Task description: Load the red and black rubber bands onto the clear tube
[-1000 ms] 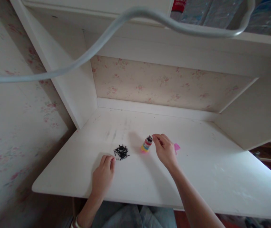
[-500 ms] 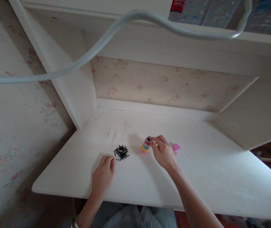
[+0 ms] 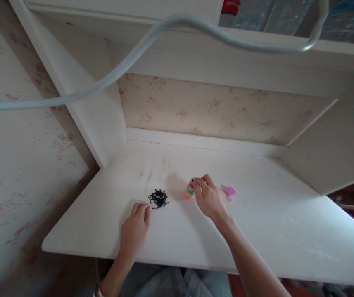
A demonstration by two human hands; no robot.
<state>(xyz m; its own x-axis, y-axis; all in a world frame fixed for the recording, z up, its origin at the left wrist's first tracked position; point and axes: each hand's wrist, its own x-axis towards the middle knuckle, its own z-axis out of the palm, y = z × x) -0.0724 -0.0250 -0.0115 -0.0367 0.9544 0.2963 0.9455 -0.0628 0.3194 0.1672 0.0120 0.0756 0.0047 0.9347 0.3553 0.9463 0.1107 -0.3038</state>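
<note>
A heap of small black curled pieces [image 3: 158, 199], too small to name surely, lies on the white desk [image 3: 170, 239]. My left hand [image 3: 136, 225] rests at the heap's near left side, its thumb and fingers pressed together. A single black piece sits right at those fingertips; whether it is gripped is unclear. To the right of the heap stands a small colourful bottle [image 3: 190, 189], uncapped, with something black in its mouth. My right hand [image 3: 209, 198] is closed in a pinch at the mouth, and the fingers hide whatever they hold.
A pink tag-like piece with a loop [image 3: 230, 191] lies right of my right hand. A pale cable [image 3: 177, 20] crosses high in front. Above the desk is a shelf with clear plastic bottles [image 3: 254, 14]. White side panels and a floral back wall [image 3: 195, 107] enclose the desk.
My right hand has shifted slightly at the bottle mouth, its fingers now drawn closer together and covering more of the opening. My left hand and the black heap stay put.
</note>
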